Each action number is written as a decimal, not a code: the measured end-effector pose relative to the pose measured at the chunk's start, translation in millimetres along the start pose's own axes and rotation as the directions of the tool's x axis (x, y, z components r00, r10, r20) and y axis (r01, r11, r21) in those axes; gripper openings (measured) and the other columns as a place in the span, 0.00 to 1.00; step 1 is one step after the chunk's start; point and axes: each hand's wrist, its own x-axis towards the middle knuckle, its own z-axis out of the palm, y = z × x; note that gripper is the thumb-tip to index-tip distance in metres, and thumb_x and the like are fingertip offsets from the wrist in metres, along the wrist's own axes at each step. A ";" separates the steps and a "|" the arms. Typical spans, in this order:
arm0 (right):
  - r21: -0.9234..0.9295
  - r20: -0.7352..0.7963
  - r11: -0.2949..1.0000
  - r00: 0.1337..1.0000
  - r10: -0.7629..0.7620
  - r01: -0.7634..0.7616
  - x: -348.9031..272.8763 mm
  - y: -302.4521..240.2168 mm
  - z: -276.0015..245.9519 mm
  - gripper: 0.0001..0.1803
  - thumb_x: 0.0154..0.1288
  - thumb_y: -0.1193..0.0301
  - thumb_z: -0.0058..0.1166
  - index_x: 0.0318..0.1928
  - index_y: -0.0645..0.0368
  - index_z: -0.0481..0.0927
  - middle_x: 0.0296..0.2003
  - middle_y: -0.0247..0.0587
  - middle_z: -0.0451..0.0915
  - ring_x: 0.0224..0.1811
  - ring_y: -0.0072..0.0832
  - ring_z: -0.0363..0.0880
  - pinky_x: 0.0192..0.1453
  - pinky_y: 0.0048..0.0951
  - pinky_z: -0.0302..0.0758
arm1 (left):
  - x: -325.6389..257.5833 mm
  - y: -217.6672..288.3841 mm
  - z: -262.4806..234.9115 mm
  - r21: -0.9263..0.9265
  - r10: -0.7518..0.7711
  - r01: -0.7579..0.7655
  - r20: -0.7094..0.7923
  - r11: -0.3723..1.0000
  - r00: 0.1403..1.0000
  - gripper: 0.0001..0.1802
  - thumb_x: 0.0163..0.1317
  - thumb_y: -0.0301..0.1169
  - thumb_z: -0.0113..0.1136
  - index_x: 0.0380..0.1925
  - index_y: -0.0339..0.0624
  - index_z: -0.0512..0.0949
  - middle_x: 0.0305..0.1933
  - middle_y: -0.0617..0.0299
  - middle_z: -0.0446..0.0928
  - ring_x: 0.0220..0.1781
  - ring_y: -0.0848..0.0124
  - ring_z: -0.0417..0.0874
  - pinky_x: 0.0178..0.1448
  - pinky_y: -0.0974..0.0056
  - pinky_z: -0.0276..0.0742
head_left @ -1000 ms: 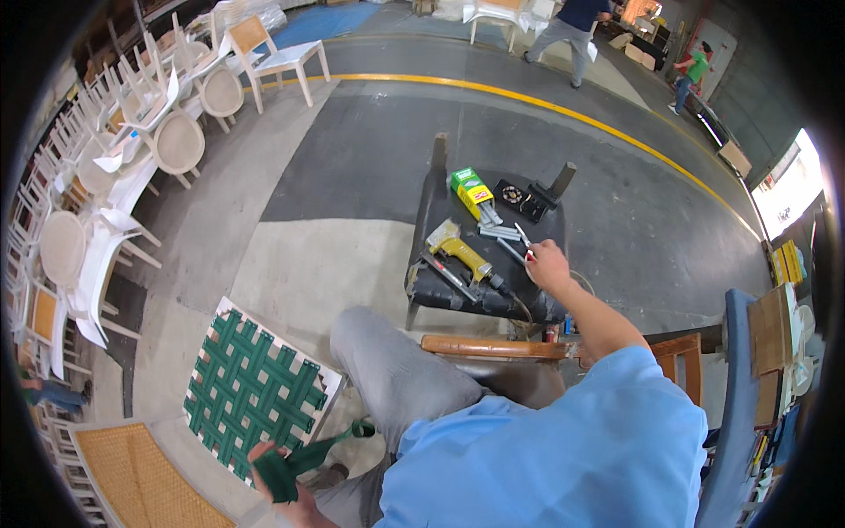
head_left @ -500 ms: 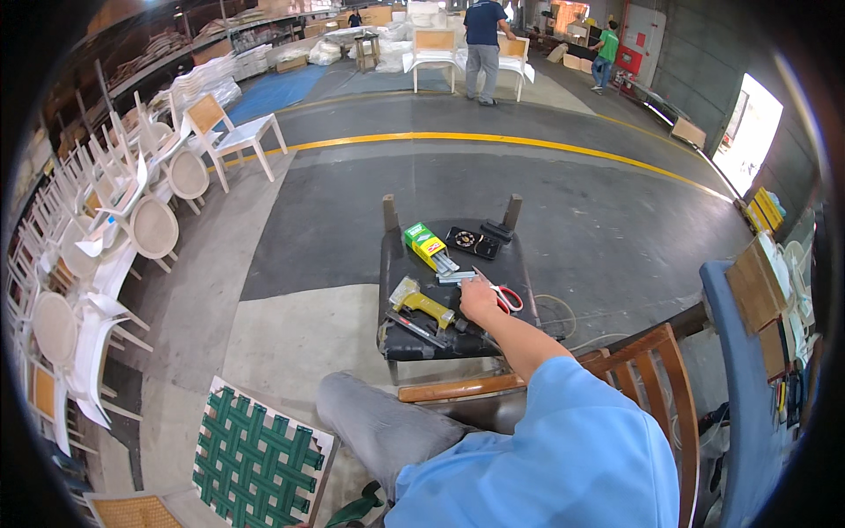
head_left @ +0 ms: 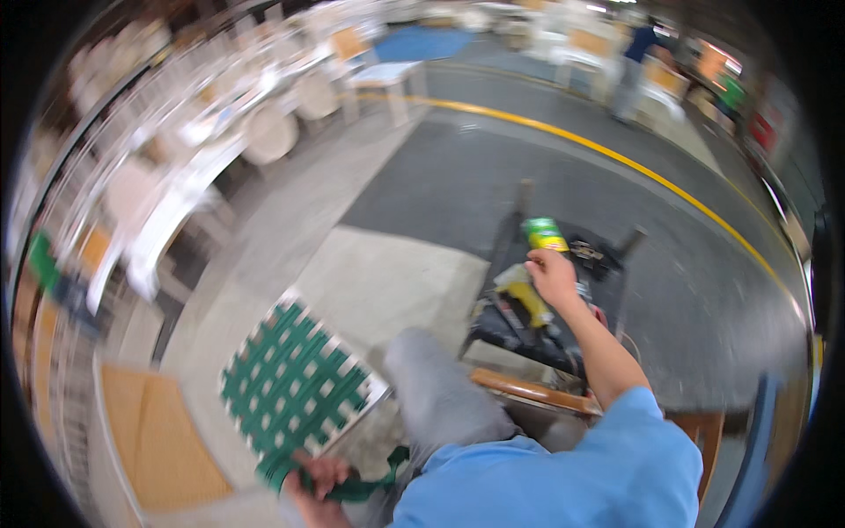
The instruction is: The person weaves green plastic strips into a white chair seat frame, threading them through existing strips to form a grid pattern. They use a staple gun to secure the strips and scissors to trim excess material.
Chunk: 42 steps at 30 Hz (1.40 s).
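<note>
My left hand (head_left: 321, 475) is closed around a dark green webbing strap (head_left: 374, 487) at the lower edge. Beside it a square frame woven with green webbing (head_left: 295, 378) leans near my left knee. My right hand (head_left: 553, 280) reaches over a black-seated stool (head_left: 502, 330), fingers curled together; what they hold, if anything, is blurred. Just beyond the fingertips stands a green and yellow box (head_left: 546, 233). Below the hand lies a yellow staple gun (head_left: 528, 304). Red handles (head_left: 598, 315), probably the scissors', show partly behind my forearm.
White chairs (head_left: 383, 75) and round-backed chairs crowd the left side. A cane panel (head_left: 154, 431) is at lower left. Near my right arm are a wooden armrest (head_left: 528, 390) and a blue padded edge (head_left: 761, 431). A co-worker (head_left: 634, 66) stands among chairs at the back.
The view has swung left and blurred. My right hand has moved from the scissors and staple strips toward the box and staple gun. My left hand has come into view with the strap.
</note>
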 end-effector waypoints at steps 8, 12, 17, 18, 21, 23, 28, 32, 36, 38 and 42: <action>0.830 0.517 0.410 0.245 -0.820 -0.379 -153.8 -242.0 54.5 0.26 0.75 0.57 0.62 0.63 0.62 0.81 0.56 0.40 0.82 0.52 0.30 0.82 0.60 0.33 0.77 | -21.6 -51.6 12.9 -0.158 -0.421 0.420 0.030 0.894 0.907 0.19 0.64 0.47 0.66 0.28 0.44 0.76 0.11 0.70 0.62 0.16 0.74 0.64 0.33 0.59 0.69; 0.567 0.638 0.391 0.086 -0.765 -0.725 -193.8 -275.7 57.2 0.17 0.75 0.71 0.61 0.60 0.64 0.82 0.58 0.41 0.79 0.52 0.29 0.84 0.57 0.32 0.80 | -41.8 -45.0 2.5 -0.277 -0.361 0.387 0.143 0.879 0.922 0.19 0.73 0.48 0.60 0.30 0.44 0.77 0.12 0.70 0.63 0.16 0.77 0.65 0.34 0.61 0.73; 0.576 0.690 0.433 0.129 -0.712 -0.693 -209.4 -293.7 63.1 0.11 0.74 0.73 0.61 0.52 0.67 0.84 0.51 0.38 0.81 0.45 0.23 0.83 0.53 0.30 0.81 | -57.3 -44.2 -13.8 0.126 -0.202 0.233 -0.223 0.964 0.954 0.21 0.79 0.46 0.54 0.49 0.39 0.82 0.38 0.57 0.83 0.41 0.69 0.84 0.48 0.64 0.80; 0.628 0.694 0.433 0.214 -0.687 -0.647 -209.5 -297.8 66.5 0.10 0.74 0.73 0.61 0.51 0.66 0.84 0.48 0.36 0.82 0.43 0.22 0.82 0.52 0.29 0.80 | -59.1 -43.6 -15.2 0.406 -0.018 0.125 -0.259 0.905 0.966 0.21 0.79 0.46 0.53 0.52 0.38 0.81 0.42 0.57 0.82 0.46 0.69 0.84 0.52 0.64 0.79; 0.710 0.676 0.461 0.334 -0.656 -0.531 -198.9 -309.9 80.0 0.09 0.72 0.76 0.62 0.50 0.63 0.86 0.38 0.29 0.84 0.40 0.16 0.78 0.46 0.23 0.76 | -61.3 -35.3 -20.1 0.736 0.269 -0.026 -0.213 0.676 0.939 0.24 0.80 0.43 0.54 0.66 0.38 0.76 0.61 0.58 0.79 0.65 0.68 0.78 0.66 0.63 0.75; 0.681 0.709 0.598 0.180 -0.681 -0.423 -195.5 -313.8 85.3 0.09 0.72 0.74 0.63 0.49 0.63 0.86 0.39 0.28 0.85 0.41 0.15 0.78 0.45 0.23 0.76 | -61.5 -29.0 -23.0 0.311 0.052 0.048 -0.307 0.949 0.950 0.23 0.79 0.40 0.56 0.64 0.37 0.77 0.61 0.61 0.79 0.62 0.72 0.78 0.65 0.62 0.75; 0.681 0.704 0.721 -0.156 -0.693 -0.129 -199.8 -306.0 114.1 0.11 0.68 0.69 0.67 0.46 0.63 0.86 0.38 0.31 0.86 0.41 0.17 0.79 0.46 0.26 0.76 | -52.8 -28.1 -30.6 0.090 -0.028 0.072 -0.416 0.993 0.909 0.20 0.79 0.38 0.57 0.62 0.37 0.80 0.55 0.64 0.83 0.60 0.76 0.77 0.66 0.64 0.73; 0.544 0.776 0.828 0.455 -0.437 -0.132 -166.9 -296.8 214.1 0.18 0.68 0.64 0.65 0.53 0.61 0.85 0.43 0.41 0.88 0.45 0.26 0.85 0.52 0.30 0.80 | -53.2 -26.2 -42.9 0.130 0.028 0.058 -0.581 0.990 0.813 0.18 0.79 0.37 0.56 0.58 0.36 0.81 0.55 0.62 0.83 0.54 0.72 0.82 0.63 0.63 0.77; 0.085 0.677 0.996 0.734 -0.051 -0.009 -149.7 -252.1 292.8 0.28 0.76 0.57 0.58 0.68 0.62 0.73 0.59 0.50 0.81 0.58 0.36 0.82 0.61 0.39 0.78 | -62.3 -20.7 -52.6 -0.061 -0.216 0.221 -0.564 0.973 0.797 0.20 0.80 0.39 0.54 0.60 0.37 0.80 0.54 0.61 0.84 0.55 0.71 0.84 0.64 0.60 0.78; 0.253 0.858 0.927 0.506 -0.082 -0.278 -150.5 -238.5 312.8 0.30 0.78 0.56 0.56 0.70 0.63 0.70 0.65 0.51 0.76 0.62 0.39 0.79 0.64 0.41 0.76 | -65.0 -22.9 -50.9 -0.103 -0.250 0.231 -0.535 0.967 0.807 0.20 0.80 0.39 0.54 0.61 0.37 0.79 0.54 0.61 0.84 0.55 0.70 0.84 0.63 0.59 0.79; 0.270 0.931 0.772 0.360 -0.057 -0.576 -163.4 -232.4 318.5 0.31 0.79 0.55 0.54 0.71 0.64 0.68 0.66 0.51 0.76 0.63 0.40 0.78 0.65 0.42 0.75 | -63.8 -32.5 -39.3 -0.132 -0.302 0.274 -0.500 0.953 0.812 0.20 0.80 0.39 0.53 0.62 0.36 0.78 0.55 0.59 0.83 0.56 0.68 0.85 0.62 0.57 0.82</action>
